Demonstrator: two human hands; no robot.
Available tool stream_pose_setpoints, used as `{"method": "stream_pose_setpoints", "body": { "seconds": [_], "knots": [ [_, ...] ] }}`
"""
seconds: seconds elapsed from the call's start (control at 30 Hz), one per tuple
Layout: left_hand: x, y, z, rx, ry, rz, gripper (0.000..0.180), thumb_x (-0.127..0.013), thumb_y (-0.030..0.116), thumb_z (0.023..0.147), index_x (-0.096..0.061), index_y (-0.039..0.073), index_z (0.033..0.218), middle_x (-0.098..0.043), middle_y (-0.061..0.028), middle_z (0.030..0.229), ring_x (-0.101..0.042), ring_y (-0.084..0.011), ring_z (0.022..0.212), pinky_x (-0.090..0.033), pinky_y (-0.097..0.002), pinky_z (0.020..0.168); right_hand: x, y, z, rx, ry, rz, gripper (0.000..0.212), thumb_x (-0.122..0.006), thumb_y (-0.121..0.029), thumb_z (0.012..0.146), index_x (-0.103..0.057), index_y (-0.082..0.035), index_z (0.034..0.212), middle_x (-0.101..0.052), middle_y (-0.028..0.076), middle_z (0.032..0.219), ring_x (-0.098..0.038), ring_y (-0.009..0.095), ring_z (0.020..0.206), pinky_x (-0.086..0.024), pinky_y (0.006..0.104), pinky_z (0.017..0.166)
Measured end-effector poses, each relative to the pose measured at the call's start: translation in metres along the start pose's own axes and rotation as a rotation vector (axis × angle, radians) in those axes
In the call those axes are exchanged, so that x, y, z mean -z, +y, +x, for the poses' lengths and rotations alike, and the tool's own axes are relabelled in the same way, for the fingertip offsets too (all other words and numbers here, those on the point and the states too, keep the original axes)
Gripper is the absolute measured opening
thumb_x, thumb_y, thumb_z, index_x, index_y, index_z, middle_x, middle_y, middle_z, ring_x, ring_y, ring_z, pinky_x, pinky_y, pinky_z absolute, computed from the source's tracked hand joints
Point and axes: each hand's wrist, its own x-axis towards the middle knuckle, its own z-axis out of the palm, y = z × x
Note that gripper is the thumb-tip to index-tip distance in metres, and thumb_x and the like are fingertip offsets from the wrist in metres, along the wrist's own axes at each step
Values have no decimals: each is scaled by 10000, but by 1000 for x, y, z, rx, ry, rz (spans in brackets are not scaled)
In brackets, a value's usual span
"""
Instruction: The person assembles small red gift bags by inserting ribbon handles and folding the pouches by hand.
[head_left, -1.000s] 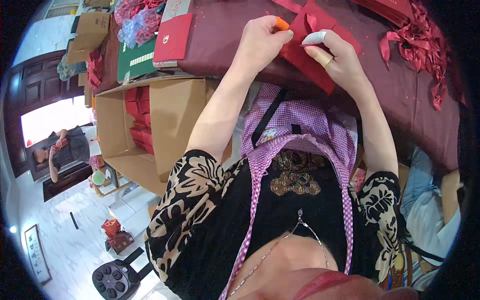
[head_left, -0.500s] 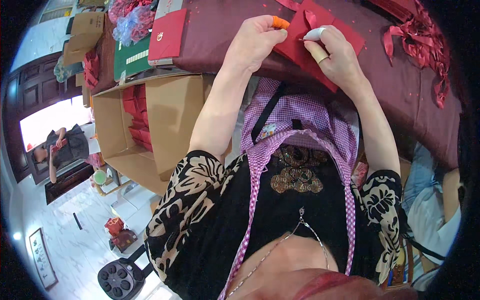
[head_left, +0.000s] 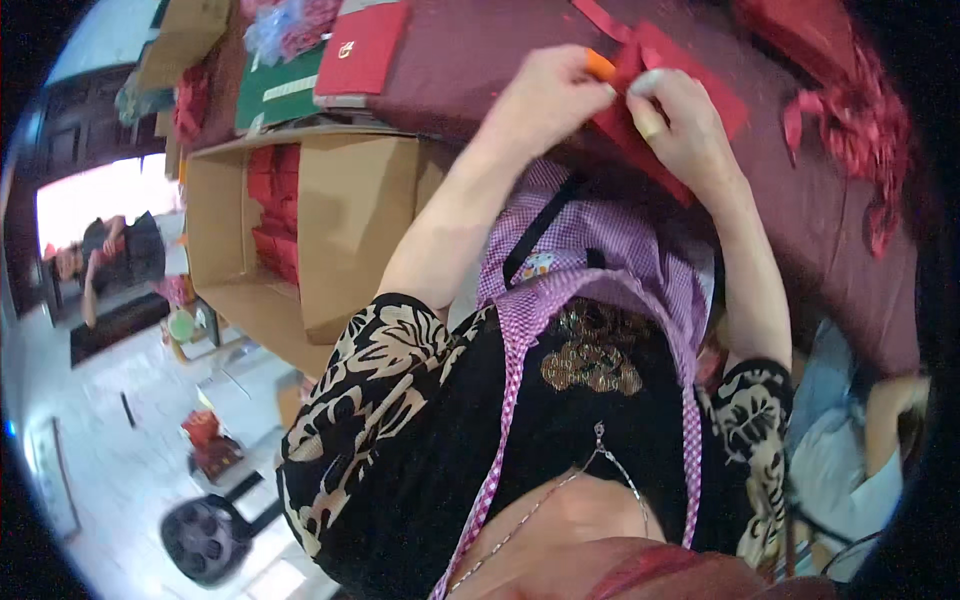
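Note:
A flat red card-like piece [head_left: 712, 92] lies at the near edge of the cloth-covered table, turned at an angle. A red satin ribbon [head_left: 652, 45] rises from its upper part, with a loose tail reaching to the far left. My left hand [head_left: 560, 98], an orange cover on one fingertip, is closed in a pinch on the ribbon. Beside it, my right hand [head_left: 690, 125], with a white cover on one fingertip and a tan band on another digit, pinches at the same ribbon. The hands partly hide the ribbon between the fingertips.
Loose red ribbons [head_left: 850, 135] hang over the table's right side. A red folder [head_left: 365, 50] lies at the left beside a green board [head_left: 285, 92]. Below stands an open cardboard box [head_left: 360, 225] with red packets [head_left: 275, 205]. Another person [head_left: 120, 250] is at far left.
My left hand has moved from the red piece's left edge onto the ribbon, close to the right hand. The whole view has shifted slightly and blurred.

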Motion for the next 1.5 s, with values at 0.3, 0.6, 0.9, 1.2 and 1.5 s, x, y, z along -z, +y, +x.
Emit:
{"method": "stream_pose_setpoints", "body": {
  "seconds": [0.3, 0.6, 0.9, 1.2, 1.5],
  "knots": [
    [-30, 6, -10, -353, 331, 339, 111, -607, 82, 640, -603, -21, 680, -595, -254, 737, -595, -437, 763, -454, -511, 681, 16, -27, 25, -7, -299, -176, 70, -566, -25, 780, -499, -6, 771, -533, 197, 734, -524, 387, 741, -399, 472, 689],
    [-48, 6, -14, -514, 496, 373, 97, -615, 71, 663, -542, 15, 693, -572, -171, 735, -530, -378, 763, -405, -461, 714, 33, -37, 32, 111, -310, -229, 124, -587, -24, 795, -496, 26, 727, -529, 176, 661, -523, 350, 642, -407, 429, 605],
    [-43, 28, -20, -531, 448, 376, 77, -594, 78, 670, -572, 17, 712, -591, -189, 753, -554, -386, 779, -426, -467, 722, 48, -47, 34, 45, -240, -149, 55, -564, 0, 796, -516, 21, 780, -533, 211, 738, -513, 395, 732, -403, 430, 679],
    [-36, 39, -29, -513, 363, 254, 157, -587, 45, 809, -656, -22, 933, -662, -182, 815, -662, -238, 735, -509, -330, 658, 62, -41, 17, 210, -64, -295, 190, -644, -117, 806, -576, -49, 971, -617, 134, 858, -579, 320, 828, -406, 414, 776],
    [-48, 31, -20, -350, 276, 124, 157, -619, 34, 850, -658, -34, 986, -641, 1, 778, -542, -45, 706, -455, -208, 644, 73, -23, -2, 124, -47, -285, 209, -687, -168, 795, -623, -67, 966, -620, 65, 828, -595, 247, 856, -396, 375, 846]
  ]
}}
